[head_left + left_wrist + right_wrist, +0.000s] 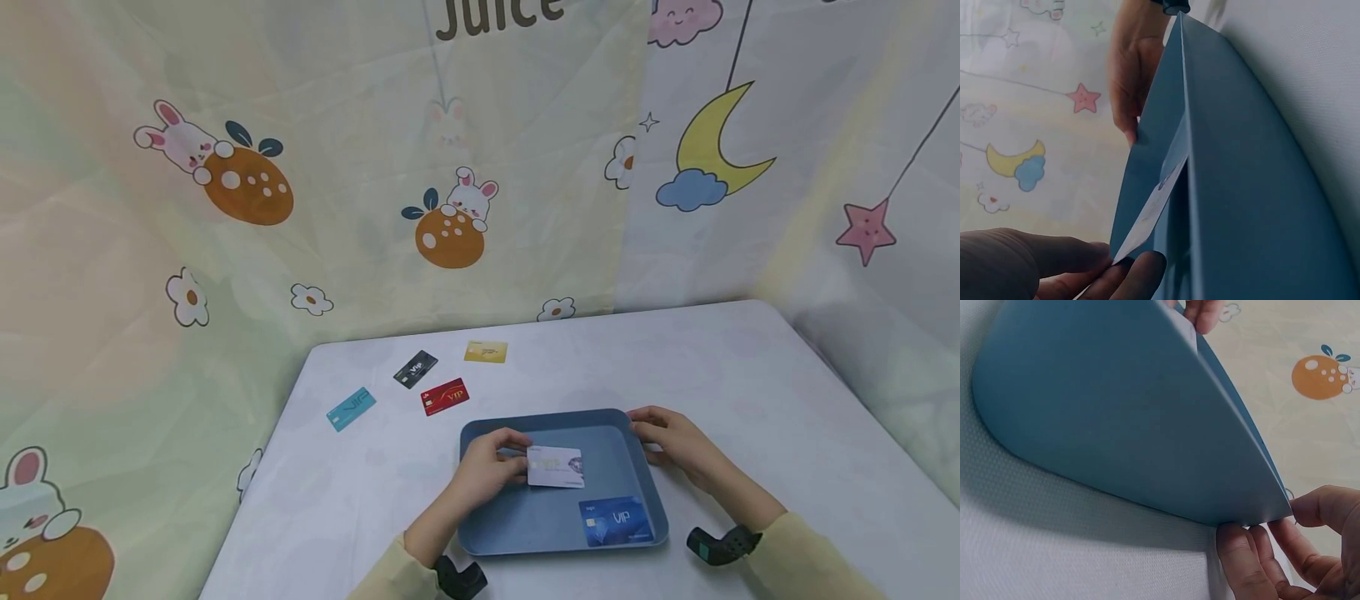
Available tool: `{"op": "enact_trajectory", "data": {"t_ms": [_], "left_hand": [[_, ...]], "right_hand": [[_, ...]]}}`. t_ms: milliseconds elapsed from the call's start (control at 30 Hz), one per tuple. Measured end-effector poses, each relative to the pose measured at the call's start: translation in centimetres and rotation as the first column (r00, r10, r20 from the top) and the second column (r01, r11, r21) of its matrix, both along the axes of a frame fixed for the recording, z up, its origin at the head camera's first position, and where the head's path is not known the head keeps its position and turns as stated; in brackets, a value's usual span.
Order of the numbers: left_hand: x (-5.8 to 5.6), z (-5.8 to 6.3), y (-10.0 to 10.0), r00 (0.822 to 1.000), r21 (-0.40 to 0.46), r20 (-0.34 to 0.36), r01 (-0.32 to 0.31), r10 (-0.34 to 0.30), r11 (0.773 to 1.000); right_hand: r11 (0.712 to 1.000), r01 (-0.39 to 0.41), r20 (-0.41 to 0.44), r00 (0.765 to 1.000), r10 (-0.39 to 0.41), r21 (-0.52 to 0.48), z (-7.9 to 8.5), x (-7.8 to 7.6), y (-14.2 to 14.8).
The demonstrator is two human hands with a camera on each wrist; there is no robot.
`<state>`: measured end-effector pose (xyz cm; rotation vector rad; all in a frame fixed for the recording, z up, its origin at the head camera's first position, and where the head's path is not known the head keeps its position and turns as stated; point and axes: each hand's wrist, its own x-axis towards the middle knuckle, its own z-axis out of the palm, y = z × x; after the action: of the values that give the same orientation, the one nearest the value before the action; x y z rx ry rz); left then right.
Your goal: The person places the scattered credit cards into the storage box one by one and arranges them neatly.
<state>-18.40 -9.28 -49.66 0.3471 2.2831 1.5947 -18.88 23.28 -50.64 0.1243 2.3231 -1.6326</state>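
Note:
My left hand [483,471] pinches a white card [555,467] by its left edge, above the blue tray [517,521]. In the left wrist view, the card [1150,215] lies tilted between thumb and fingers [1144,275]. A blue VIP card [617,522] lies in the tray's front right corner. My right hand [678,442] holds the tray's back right corner. The right wrist view shows that hand's thumb [1322,506] at the rim and its fingers against the outside of the tray [1116,412].
Behind the tray, on the white tabletop [337,500], lie a teal card [351,408], a black card [416,369], a red card [445,397] and a gold card [486,352]. A printed curtain [360,167] hangs along the table's back edge. Both wrists wear black straps.

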Motion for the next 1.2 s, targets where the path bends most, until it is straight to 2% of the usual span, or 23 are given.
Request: {"op": "enact_trajectory", "data": {"t_ms": [133, 400, 633, 933, 1200], "left_hand": [[0.1, 0.0, 0.3, 1.000, -0.010, -0.013, 0.011, -0.011, 1.000], [0.4, 0.4, 0.7, 0.998, 0.032, 0.057, 0.035, -0.037, 0.999], [0.7, 0.6, 1.1, 0.997, 0.038, 0.056, 0.049, -0.051, 0.998], [1.0, 0.7, 1.2, 0.986, 0.115, 0.156, 0.032, -0.050, 0.993], [1.3, 0.5, 1.7, 0.978, 0.152, 0.204, 0.022, -0.053, 0.988]], "right_hand": [[1.000, 0.002, 0.001, 1.000, -0.002, 0.002, 0.0, 0.0, -0.1], [1.000, 0.008, 0.009, 1.000, -0.008, 0.005, 0.0, 0.0, 0.0], [1.000, 0.012, 0.015, 1.000, -0.012, 0.014, 0.1, -0.1, -0.1], [1.000, 0.018, 0.018, 1.000, -0.019, 0.023, 0.1, -0.2, -0.1], [1.000, 0.013, 0.010, 1.000, -0.013, 0.017, 0.0, -0.1, -0.1]]}}
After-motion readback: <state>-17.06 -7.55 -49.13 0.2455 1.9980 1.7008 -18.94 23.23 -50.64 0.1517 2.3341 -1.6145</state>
